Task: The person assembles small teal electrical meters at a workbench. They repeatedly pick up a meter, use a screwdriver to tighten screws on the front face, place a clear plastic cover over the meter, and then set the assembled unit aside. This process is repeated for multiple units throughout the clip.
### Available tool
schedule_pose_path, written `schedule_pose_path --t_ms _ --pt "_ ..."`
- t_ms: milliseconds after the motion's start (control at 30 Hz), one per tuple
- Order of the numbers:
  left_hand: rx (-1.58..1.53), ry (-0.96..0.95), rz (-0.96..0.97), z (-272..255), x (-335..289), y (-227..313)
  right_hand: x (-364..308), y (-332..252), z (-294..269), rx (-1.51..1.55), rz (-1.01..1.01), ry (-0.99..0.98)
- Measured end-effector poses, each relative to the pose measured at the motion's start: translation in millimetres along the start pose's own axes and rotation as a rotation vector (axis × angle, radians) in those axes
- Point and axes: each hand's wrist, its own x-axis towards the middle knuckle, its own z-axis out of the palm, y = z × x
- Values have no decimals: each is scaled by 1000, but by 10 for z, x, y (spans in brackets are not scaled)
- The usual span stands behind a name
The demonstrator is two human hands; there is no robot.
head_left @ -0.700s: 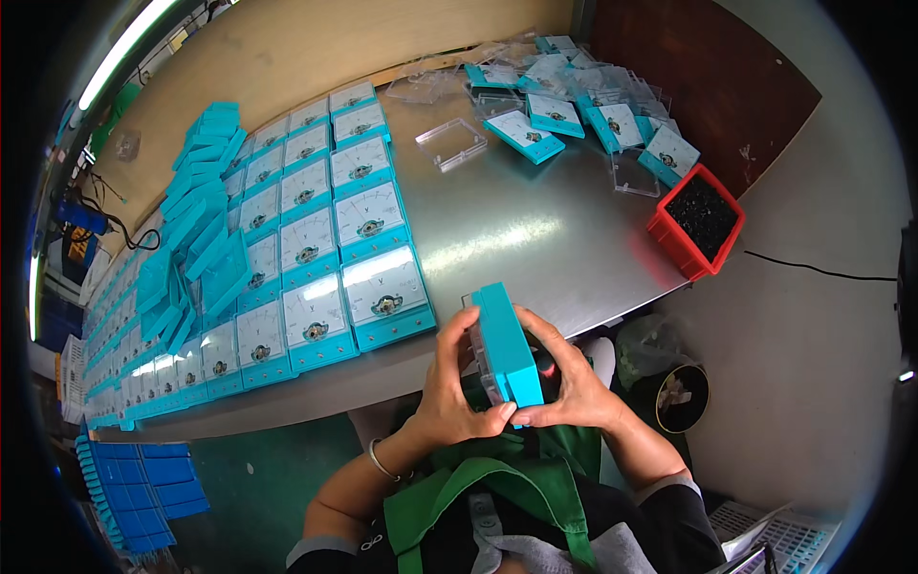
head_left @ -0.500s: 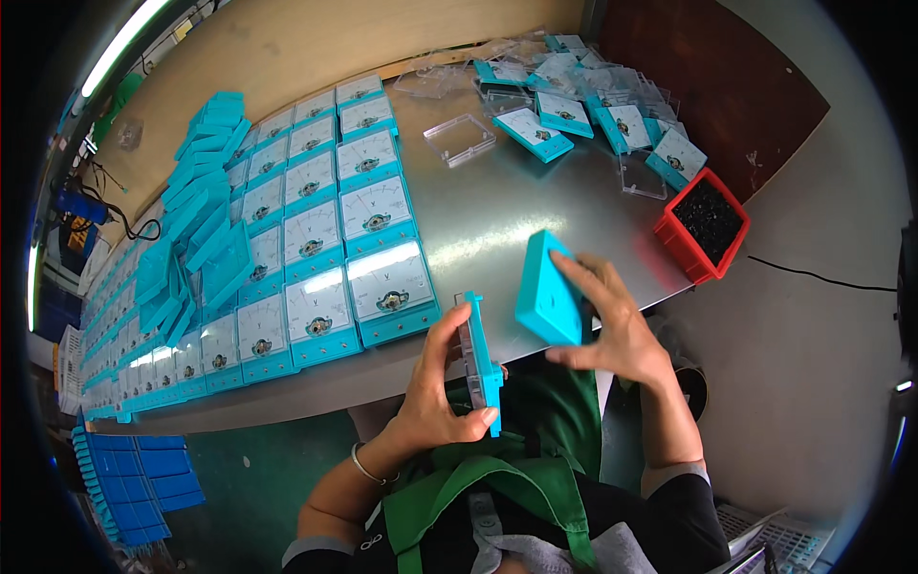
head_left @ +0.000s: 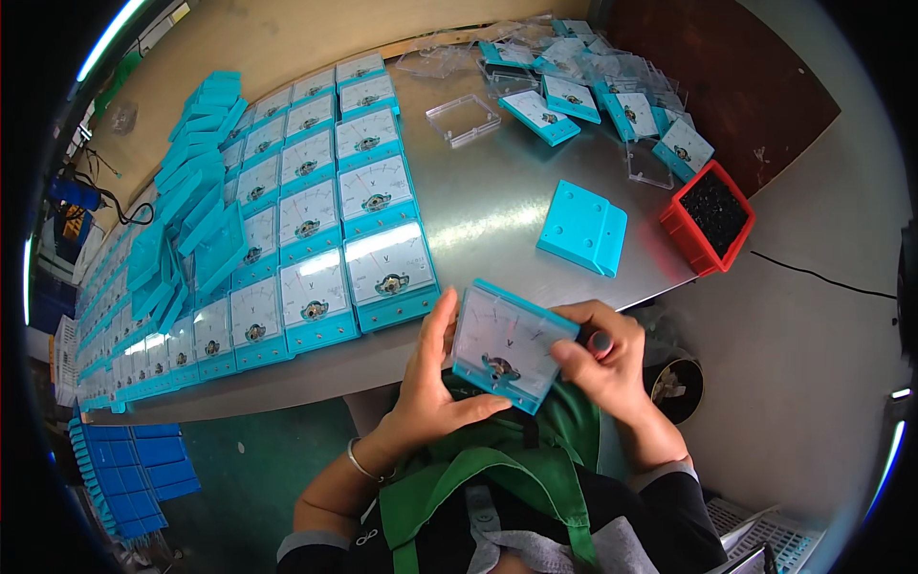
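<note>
Both hands hold one square panel voltmeter [head_left: 507, 335], teal-rimmed with a white dial and clear front, tilted above my lap. My left hand [head_left: 426, 387] is closed on its left and lower edges, thumb along the bottom. My right hand [head_left: 612, 368] grips the right edge, its thumb on the face. A short dark cylinder with a reddish side [head_left: 601, 344], perhaps a tool handle, sticks out between the right fingers; its other end is hidden. Beyond the right hand, a teal housing [head_left: 583, 228] lies on the metal table.
Rows of finished-looking meters [head_left: 311, 215] cover the table's left, with teal housings [head_left: 196, 201] heaped on them. Loose meters [head_left: 540, 115] and clear covers [head_left: 464, 120] lie at the back. A red bin [head_left: 708, 218] of small black parts stands at the right edge.
My right hand has let go of the teal housing, now lying on the table, and has come to the voltmeter with the dark cylinder. The voltmeter has turned from edge-on to face-up.
</note>
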Motion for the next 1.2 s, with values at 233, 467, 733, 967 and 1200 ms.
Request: schedule_pose_path --t_ms 233,467,733,967,1200 --pt "-748 -201 -584 -70 -25 158 21 300 -57 851 447 -111" --pt "-725 -111 -568 78 -71 172 -373 564 410 1021 736 96" --pt "-728 -122 -604 92 -93 117 -461 535 453 1241 849 -54" --pt "-686 -122 -623 98 -99 160 -427 505 433 1294 904 -124" --pt "-590 -152 -654 70 -88 237 -345 398 436 1304 860 -242"
